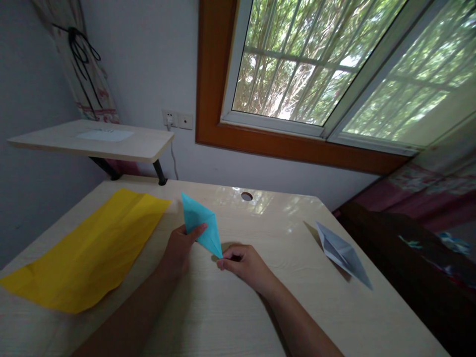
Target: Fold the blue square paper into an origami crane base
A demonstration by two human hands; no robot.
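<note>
Pinching unmarked blue folded paper

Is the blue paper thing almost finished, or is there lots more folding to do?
The blue paper is already folded into a pointed diamond. The left hand holds its middle and the right hand pinches its lower tip. A finished-looking grey folded shape lies to the right on the table. The yellow sheet lies open, creased but not folded up. I cannot tell how many blue folds remain.
</note>
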